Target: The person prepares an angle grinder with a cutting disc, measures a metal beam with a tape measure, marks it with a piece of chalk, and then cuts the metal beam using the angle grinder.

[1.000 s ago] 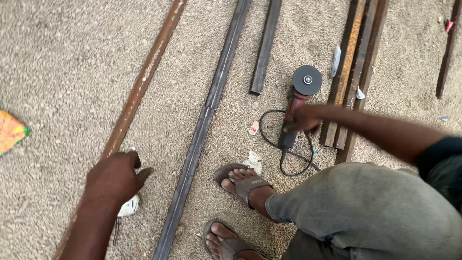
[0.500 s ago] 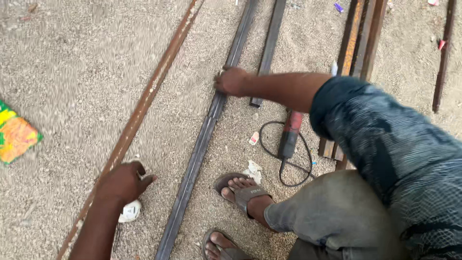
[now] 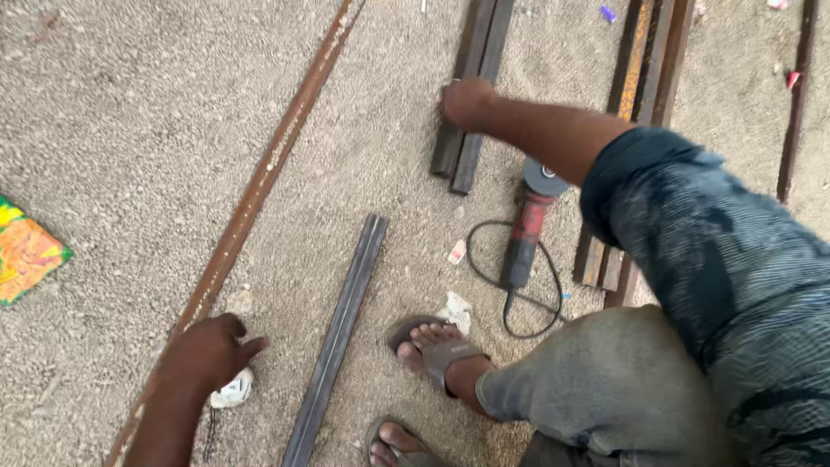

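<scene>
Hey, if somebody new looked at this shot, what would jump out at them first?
Most likely the right hand, stretched across the gravel and resting on a pair of dark steel bars near the top. Just below that arm lies a red angle grinder with its black cord looped on the ground. At lower left, the left hand rests by a long rusty bar, with a shorter dark bar beside it.
</scene>
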